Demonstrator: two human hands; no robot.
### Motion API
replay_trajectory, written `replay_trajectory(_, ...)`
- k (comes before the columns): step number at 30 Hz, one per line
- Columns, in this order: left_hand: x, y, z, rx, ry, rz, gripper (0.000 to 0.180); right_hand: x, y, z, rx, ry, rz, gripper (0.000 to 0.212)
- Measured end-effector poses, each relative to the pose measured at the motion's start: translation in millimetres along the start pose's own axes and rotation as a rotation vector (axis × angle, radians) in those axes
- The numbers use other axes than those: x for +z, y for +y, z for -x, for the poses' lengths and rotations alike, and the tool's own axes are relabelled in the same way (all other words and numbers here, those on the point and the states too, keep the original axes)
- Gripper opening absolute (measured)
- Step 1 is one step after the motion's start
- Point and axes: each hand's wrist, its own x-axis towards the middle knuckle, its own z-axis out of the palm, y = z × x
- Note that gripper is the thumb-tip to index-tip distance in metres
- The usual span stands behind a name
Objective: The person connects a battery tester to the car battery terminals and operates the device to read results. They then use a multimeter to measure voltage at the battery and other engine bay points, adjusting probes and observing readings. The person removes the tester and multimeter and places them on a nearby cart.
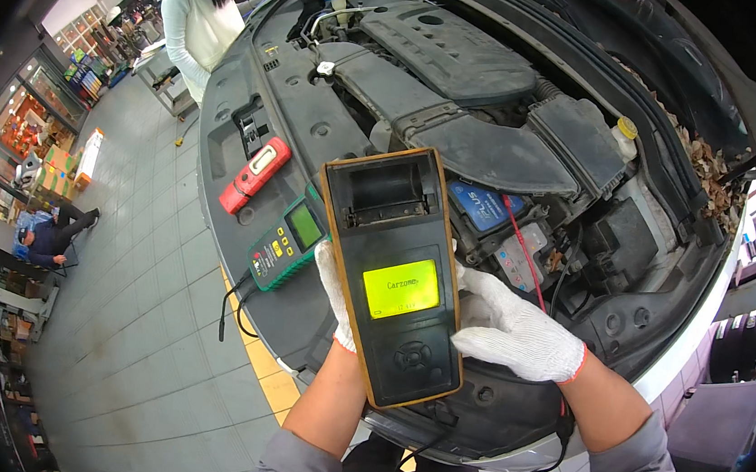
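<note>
Both my hands wear white knit gloves and hold up a black battery tester with a tan edge and a lit yellow-green screen. My left hand wraps round its left side, most of the fingers hidden behind it. On the other side my right hand grips the edge, thumb toward the front. An open slot shows at the tester's top end. Behind it, a car battery with a blue label sits in the engine bay, a red cable running up to it. A black cable hangs below the tester.
On the front panel left of the tester lie a green handheld meter and a red work light. The engine cover fills the far side. One person stands at the car's far left; another sits farther off.
</note>
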Motion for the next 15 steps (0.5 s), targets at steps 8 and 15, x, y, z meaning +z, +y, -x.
replay_trajectory(8,-8,0,-5,0.091,0.029,-0.156,0.125,3,7,-8,0.085,-0.064,0.4,0.08)
replay_trajectory(15,-7,-5,-3,-0.004,-0.098,-0.091,0.13,6,-1,5,0.025,-0.056,0.426,0.083)
